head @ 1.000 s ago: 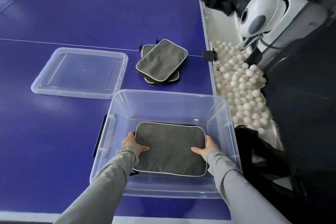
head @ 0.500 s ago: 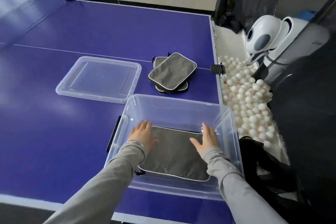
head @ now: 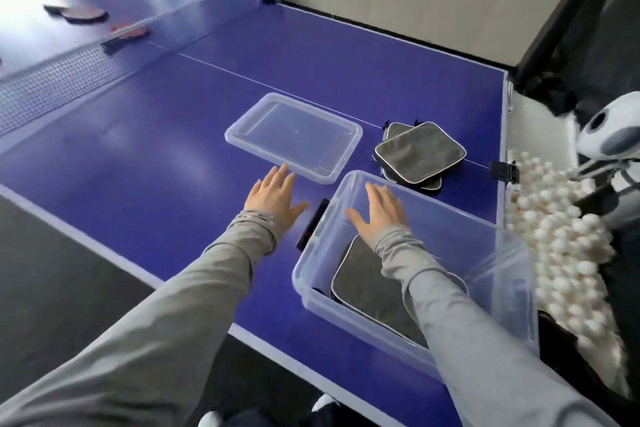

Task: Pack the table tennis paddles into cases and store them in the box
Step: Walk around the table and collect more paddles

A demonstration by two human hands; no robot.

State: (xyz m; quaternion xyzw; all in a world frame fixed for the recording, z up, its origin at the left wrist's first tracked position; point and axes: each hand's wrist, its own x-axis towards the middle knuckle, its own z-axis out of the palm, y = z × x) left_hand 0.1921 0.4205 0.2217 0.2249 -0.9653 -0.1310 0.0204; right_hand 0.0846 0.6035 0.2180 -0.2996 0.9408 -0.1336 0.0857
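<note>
A clear plastic box (head: 363,315) stands on the blue table near its front edge. Inside it lies a grey paddle case with white piping (head: 367,288). My right hand (head: 379,213) hovers above the box's far left part with fingers spread, holding nothing. My left hand (head: 275,196) is outside the box to its left, fingers straight, just short of the clear lid (head: 294,135). Two more grey cases (head: 420,154) lie stacked behind the box. Three loose paddles (head: 85,12) lie beyond the net at far left.
The net (head: 86,66) crosses the table at upper left. A tray of several white balls (head: 561,246) and a white ball machine (head: 613,135) stand off the table's right edge. A black latch (head: 311,224) sits on the box's left side.
Both hands have let go of the case in the box and lifted out, moving left. The left hand now sits outside the box. The view has swung left, showing the net and loose paddles.
</note>
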